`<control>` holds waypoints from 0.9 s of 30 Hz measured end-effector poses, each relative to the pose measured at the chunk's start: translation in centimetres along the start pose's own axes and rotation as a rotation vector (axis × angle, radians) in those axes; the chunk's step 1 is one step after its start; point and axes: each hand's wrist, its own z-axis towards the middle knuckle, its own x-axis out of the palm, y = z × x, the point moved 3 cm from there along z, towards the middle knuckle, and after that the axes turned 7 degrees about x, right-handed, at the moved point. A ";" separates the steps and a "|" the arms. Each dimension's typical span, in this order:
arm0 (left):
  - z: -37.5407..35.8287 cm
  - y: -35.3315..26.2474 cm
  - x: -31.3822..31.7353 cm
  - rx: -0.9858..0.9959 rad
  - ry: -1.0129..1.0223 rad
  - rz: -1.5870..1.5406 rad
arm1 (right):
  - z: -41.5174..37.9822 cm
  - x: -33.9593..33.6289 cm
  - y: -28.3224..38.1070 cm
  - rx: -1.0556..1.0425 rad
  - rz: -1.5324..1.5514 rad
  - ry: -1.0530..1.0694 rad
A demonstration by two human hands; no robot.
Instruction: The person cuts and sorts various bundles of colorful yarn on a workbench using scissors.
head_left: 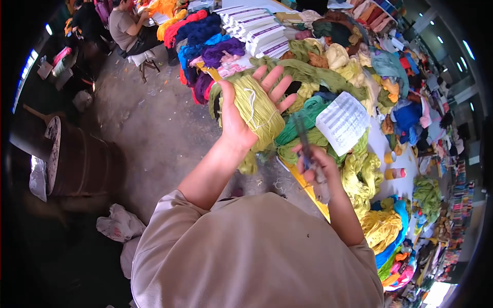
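Note:
My left hand (237, 115) is raised palm up over the table's edge, its fingers spread. Across its palm, between thumb and fingers, rests a yellow-green yarn skein (254, 110) with a white thread tied round it. My right hand (321, 167) is lower and to the right, smeared by motion. Its fingers close on a dark, slim tool (303, 136) that looks like scissors, pointing up and away from me. The tool is apart from the skein. Green yarn (308, 120) and a printed paper sheet (343, 123) lie beyond the right hand.
Heaps of coloured yarn cover much of the table, including pale green (362, 177) and yellow bundles (381, 230). Stacked white boxes (262, 36) stand at the far end. A seated person (123, 28) is at far left. A rusty drum (84, 159) and white sacks (120, 223) occupy the left floor.

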 end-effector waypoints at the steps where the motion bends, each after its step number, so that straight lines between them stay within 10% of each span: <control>1: 0.1 -0.2 -0.2 -0.001 -0.001 0.003 | -0.3 0.4 -0.1 0.201 0.094 0.031; 27: -2.0 0.5 -1.5 -0.098 -0.024 0.136 | 0.9 1.3 -0.8 0.146 0.036 0.101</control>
